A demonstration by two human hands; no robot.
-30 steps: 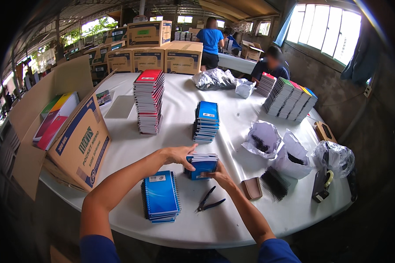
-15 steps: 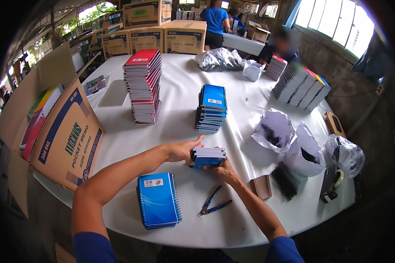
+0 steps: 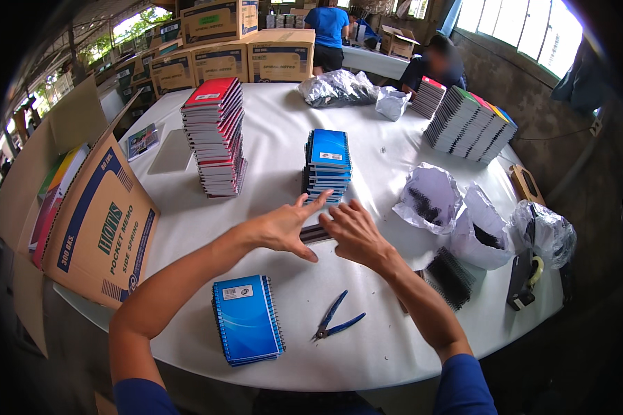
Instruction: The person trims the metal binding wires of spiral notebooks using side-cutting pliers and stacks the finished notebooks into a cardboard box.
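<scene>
My left hand [image 3: 284, 228] is open, thumb and fingers spread around the left side of a small bundle of spiral notebooks [image 3: 316, 234]. The fingers of my right hand [image 3: 358, 235] are curled at the bundle's right end, which they partly hide. Just beyond rises a stack of blue spiral notebooks [image 3: 328, 162]. Nearer to me, left of centre, lies a low pile of blue spiral notebooks [image 3: 248, 321], covers up. Blue-handled cutting pliers [image 3: 336, 317] rest beside it with their handles apart.
A tall stack of red notebooks [image 3: 213, 138] stands behind my left arm. At left leans an open carton [image 3: 104, 221]. White bags of black spirals [image 3: 429, 197] and a tape dispenser [image 3: 525, 283] are on the right. Across the table, a person [image 3: 436, 69] sits near more notebook stacks [image 3: 471, 128].
The notebook bundle held upright between my hands is now lower, close to the blue stack. My left hand has spread its fingers, and my right has come over the bundle's end.
</scene>
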